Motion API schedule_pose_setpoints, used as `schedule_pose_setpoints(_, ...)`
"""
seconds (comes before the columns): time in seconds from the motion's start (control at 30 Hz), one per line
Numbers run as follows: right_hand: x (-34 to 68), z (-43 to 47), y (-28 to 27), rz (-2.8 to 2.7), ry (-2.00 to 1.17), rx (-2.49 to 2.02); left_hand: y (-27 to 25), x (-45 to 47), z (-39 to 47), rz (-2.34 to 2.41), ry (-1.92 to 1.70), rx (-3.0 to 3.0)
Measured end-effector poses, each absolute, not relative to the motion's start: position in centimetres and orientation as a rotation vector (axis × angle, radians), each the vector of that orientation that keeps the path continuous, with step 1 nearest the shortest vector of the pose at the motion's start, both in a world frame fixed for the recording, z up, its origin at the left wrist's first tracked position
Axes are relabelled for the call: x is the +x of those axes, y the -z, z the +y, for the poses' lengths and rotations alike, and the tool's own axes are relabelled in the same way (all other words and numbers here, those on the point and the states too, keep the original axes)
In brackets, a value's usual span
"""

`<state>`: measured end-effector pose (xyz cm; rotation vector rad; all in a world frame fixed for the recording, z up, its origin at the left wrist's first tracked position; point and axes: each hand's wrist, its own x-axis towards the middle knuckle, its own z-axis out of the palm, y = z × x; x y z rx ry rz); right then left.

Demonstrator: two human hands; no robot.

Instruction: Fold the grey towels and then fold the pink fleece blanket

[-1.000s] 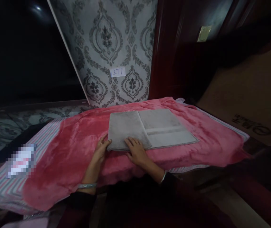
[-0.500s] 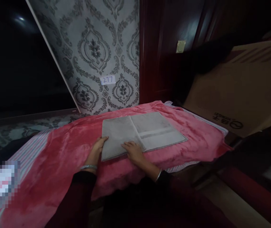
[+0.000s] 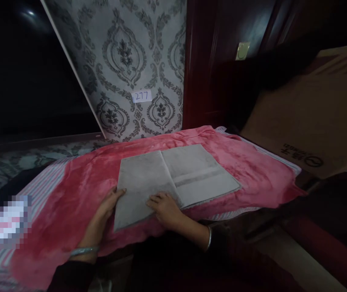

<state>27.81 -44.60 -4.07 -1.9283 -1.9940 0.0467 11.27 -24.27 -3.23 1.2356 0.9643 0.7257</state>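
Observation:
A soft-looking grey mat or folded cloth (image 3: 143,174) lies on the pink blanket, its left panel meeting the right part (image 3: 200,166) along a slanting seam or fold. At the panel's left edge is my left hand (image 3: 110,200), thumb on top and the other fingers hidden beneath, gripping it. My right hand (image 3: 164,207) rests palm down on the panel's near part, close to the seam, its fingers stretched out and slightly bent. A darker band runs across the right part.
The pink blanket (image 3: 79,182) covers a low surface, over a striped cloth (image 3: 44,188). A large dark screen (image 3: 30,81) stands at left. A cardboard box (image 3: 313,113) leans at right. A paper label (image 3: 142,96) reading 277 is on the patterned wall.
My left hand has moved left and toward me with the mat's left edge, and the left panel looks wider. My right hand has shifted slightly left and nearer. The view has tilted a little.

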Motion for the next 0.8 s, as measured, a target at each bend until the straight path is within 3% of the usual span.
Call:
schedule_pose_setpoints(0.17,28.0,-45.3,5.1,-2.048,-0.126,-1.838,4.7,10.5,-24.2,1.077,-0.796,1.312)
schedule_pose_setpoints(0.33,31.1,-42.6,3.6,-1.924,-0.107,-1.819,2.6,13.3,-23.3,1.246,-0.945,2.029)
schedule_pose_setpoints(0.57,34.3,-39.1,4.6,-1.681,-0.184,-2.233,4.5,16.1,-26.3,1.345,-0.260,2.707)
schedule_pose_setpoints(0.8,38.5,-35.1,3.9,-1.409,-0.237,-2.277,4.9,15.8,-26.4,1.354,-0.221,2.768)
